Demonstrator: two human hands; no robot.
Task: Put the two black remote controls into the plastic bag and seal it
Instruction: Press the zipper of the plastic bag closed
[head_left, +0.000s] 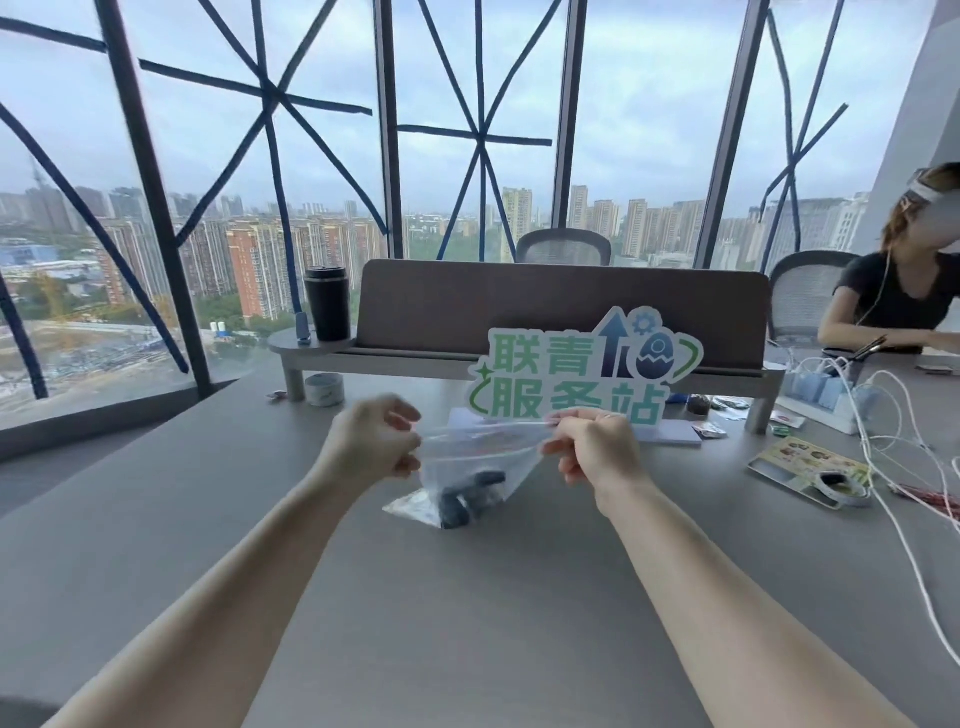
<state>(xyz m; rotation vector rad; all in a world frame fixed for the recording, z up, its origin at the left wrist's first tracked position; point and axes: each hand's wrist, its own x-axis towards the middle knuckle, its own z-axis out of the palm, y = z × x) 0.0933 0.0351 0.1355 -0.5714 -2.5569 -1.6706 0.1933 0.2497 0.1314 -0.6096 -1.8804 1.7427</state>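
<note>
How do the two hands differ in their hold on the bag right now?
The left hand pinches the plastic bag's top left end, knuckles curled inward; the right hand pinches the top right end, sitting slightly higher. Both stretch the top edge taut above the table, remotes hanging inside.

It is a high-rise office: long grey bench (467, 597), mesh chairs (563, 248), windows (260, 156) overlooking city towers.

Grey table (467, 597) near; tall taped windows (291, 156) far, overcast daylight; two mesh chairs (563, 247) behind divider (561, 306).
</note>
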